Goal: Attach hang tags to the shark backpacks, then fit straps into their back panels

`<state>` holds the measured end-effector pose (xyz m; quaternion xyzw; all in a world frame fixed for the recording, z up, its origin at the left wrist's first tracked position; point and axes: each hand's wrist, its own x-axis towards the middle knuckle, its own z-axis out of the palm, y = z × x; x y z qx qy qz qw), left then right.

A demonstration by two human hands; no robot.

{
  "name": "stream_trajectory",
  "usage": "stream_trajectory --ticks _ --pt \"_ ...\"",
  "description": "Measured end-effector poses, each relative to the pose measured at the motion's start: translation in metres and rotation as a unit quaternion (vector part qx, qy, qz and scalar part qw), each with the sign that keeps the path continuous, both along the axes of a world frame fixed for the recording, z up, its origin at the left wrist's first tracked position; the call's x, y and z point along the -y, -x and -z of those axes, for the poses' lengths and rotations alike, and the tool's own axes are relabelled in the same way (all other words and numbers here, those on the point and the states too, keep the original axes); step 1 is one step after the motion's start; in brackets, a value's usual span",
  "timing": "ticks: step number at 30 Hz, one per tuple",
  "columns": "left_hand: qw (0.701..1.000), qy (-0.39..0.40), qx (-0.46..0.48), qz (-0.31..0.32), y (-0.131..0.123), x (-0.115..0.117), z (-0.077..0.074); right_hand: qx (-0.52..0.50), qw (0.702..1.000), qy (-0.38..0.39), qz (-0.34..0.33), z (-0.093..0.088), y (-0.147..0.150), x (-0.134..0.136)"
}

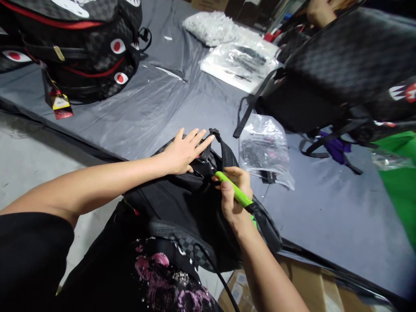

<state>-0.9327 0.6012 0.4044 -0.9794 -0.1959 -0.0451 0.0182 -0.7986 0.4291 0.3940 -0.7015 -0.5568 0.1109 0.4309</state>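
Black backpack [198,208] — clear packet [264,147] just beside

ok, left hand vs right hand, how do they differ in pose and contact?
The left hand is spread, fingers extended; the right hand is curled.
The left hand lies palm-down on the black bag; the right hand holds a lime-green handle.
Shared: both are bare and at the bag.

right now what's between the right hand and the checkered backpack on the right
In the head view, a clear plastic bag lies between the right hand and that backpack.
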Motion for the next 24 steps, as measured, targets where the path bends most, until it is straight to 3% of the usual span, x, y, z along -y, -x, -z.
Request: stream_trajectory --ticks 2,4,8,13,18,24 --pt "1.0 0.0 -0.001 -0.003 0.001 0.001 -0.001 0.014 0.998 0.005 0.056 -0.004 -0.001 -0.001" --pt "1.0 0.0 0.002 -0.008 0.001 0.001 -0.001 0.054 0.996 0.009 0.064 -0.01 -0.001 -0.006" --pt "1.0 -0.005 0.017 -0.024 -0.001 0.0 0.003 0.082 0.995 0.019 -0.053 -0.022 -0.004 -0.018" --pt "0.999 -0.007 -0.011 -0.05 -0.005 0.0 0.003 0.087 0.967 0.15 -0.184 -0.034 -0.016 -0.028" --pt "0.997 -0.014 -0.026 -0.069 -0.008 0.002 0.002 0.133 0.949 0.206 -0.198 -0.037 -0.021 -0.023" --pt "0.998 -0.013 -0.007 -0.056 -0.008 0.0 0.005 0.162 0.955 0.176 -0.178 -0.031 -0.016 -0.016"
